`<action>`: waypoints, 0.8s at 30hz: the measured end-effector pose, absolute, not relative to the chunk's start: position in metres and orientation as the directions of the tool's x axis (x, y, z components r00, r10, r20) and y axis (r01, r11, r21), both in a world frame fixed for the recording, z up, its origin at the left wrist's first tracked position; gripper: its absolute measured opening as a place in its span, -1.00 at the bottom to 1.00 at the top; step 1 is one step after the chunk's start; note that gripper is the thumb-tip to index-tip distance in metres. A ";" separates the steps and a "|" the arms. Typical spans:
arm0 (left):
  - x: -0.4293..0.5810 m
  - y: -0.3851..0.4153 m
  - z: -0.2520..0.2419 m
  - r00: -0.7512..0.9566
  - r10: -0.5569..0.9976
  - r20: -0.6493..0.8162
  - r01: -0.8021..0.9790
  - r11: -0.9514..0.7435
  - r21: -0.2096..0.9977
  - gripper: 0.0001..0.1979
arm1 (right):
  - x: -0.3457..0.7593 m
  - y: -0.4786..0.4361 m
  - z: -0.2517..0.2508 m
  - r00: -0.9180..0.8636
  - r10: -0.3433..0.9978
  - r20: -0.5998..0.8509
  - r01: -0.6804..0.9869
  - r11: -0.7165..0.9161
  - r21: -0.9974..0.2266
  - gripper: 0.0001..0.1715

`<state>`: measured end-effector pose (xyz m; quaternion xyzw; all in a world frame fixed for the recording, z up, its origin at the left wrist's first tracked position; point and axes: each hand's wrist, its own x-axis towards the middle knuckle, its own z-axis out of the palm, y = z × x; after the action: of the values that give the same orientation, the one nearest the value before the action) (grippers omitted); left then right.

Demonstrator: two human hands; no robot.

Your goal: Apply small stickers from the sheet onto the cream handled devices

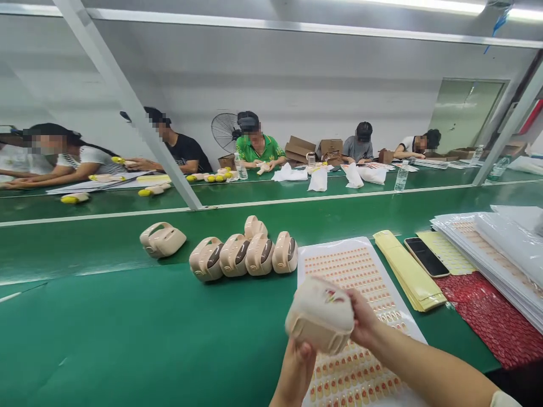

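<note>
1. Here, a beige plastic casing [320,314] is held up off the bench [127,339], just above a sticker sheet [339,265], so that its printed face is turned toward the camera.
2. The casing is supported from below by the left hand [299,362], whose grip is closed on the lower edge; the fingertips are partly blurred.
3. The right hand [360,322] is pressed against the casing's right side, its grip closed there, seemingly to steady the piece; the fingers behind it are hidden.
4. The sticker sheet is laid flat directly under the hands, so the small orange labels are kept within easy reach.
5. A row of matching casings [244,254] is stood side by side beyond the sheet, with one more stacked behind and a single casing [162,239] set apart to the left, probably as separate batches.
6. Yellow strips [409,277], a phone [425,256] and stacked sheets [492,254] are kept to the right.
7. Other people are seated at the far bench [297,189].
</note>
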<state>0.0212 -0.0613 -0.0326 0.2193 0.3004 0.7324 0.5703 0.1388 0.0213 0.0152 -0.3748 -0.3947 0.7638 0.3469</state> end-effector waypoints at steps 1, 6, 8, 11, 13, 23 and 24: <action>0.022 -0.056 -0.033 -0.239 0.970 -0.055 -0.753 -0.149 0.640 -0.28 | 0.139 0.017 0.014 -0.490 0.805 -0.334 -0.161 -0.460 -0.873 -0.69; 0.007 -0.025 -0.028 -0.161 0.972 -0.168 -0.857 -0.053 0.513 -0.47 | 0.180 0.079 0.043 -0.208 0.931 -0.300 0.276 -0.238 -0.931 -0.71; 0.002 -0.015 -0.023 -0.131 0.967 -0.218 -0.898 -0.023 0.439 -0.53 | 0.207 0.125 0.061 -0.017 0.982 -0.191 0.358 -0.172 -0.918 -0.72; -0.002 -0.010 -0.024 -0.098 0.953 -0.287 -0.938 0.008 0.346 -0.56 | 0.240 0.181 0.077 0.207 0.974 -0.089 0.479 -0.180 -0.859 -0.69; -0.002 -0.011 -0.030 -0.062 0.951 -0.303 -0.948 0.039 0.316 -0.58 | 0.251 0.199 0.076 0.294 0.954 -0.054 0.541 -0.213 -0.814 -0.69; -0.001 -0.015 -0.031 0.043 0.918 -0.393 -0.970 0.133 0.204 -0.62 | 0.259 0.213 0.054 0.418 0.906 -0.066 0.560 -0.314 -0.767 -0.75; -0.001 -0.015 -0.030 0.040 0.915 -0.403 -0.968 0.135 0.211 -0.62 | 0.260 0.213 0.057 0.422 0.903 -0.078 0.536 -0.318 -0.782 -0.74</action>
<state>-0.0008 -0.0153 -0.0297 -0.0592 0.2261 0.6549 0.7187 0.2601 0.2135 0.0567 -0.7677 -0.4686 0.2635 0.3487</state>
